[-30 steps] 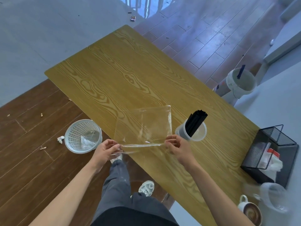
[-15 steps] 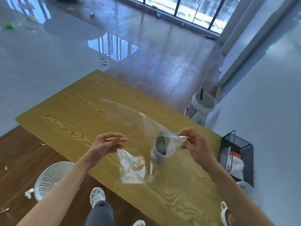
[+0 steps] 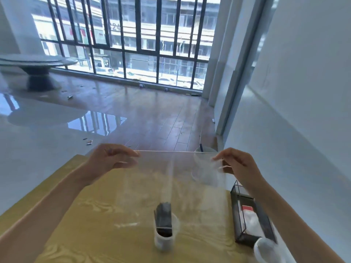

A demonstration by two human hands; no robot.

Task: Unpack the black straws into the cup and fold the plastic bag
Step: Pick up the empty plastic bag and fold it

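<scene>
1. Left hand (image 3: 111,160): grip pinched on the top left corner of the plastic bag (image 3: 176,179), raised above the bench (image 3: 91,221).
2. Right hand (image 3: 236,166): grip pinched on the top right corner, top edge pulled taut and level between both hands.
3. Bag hanging clear and flat, blurred lower down.
4. Black straws (image 3: 163,215) upright in the cup (image 3: 165,238), near the bench's near edge, seen through the bag.
5. Black wire box (image 3: 250,219) at the right edge, beside the cup.
</scene>
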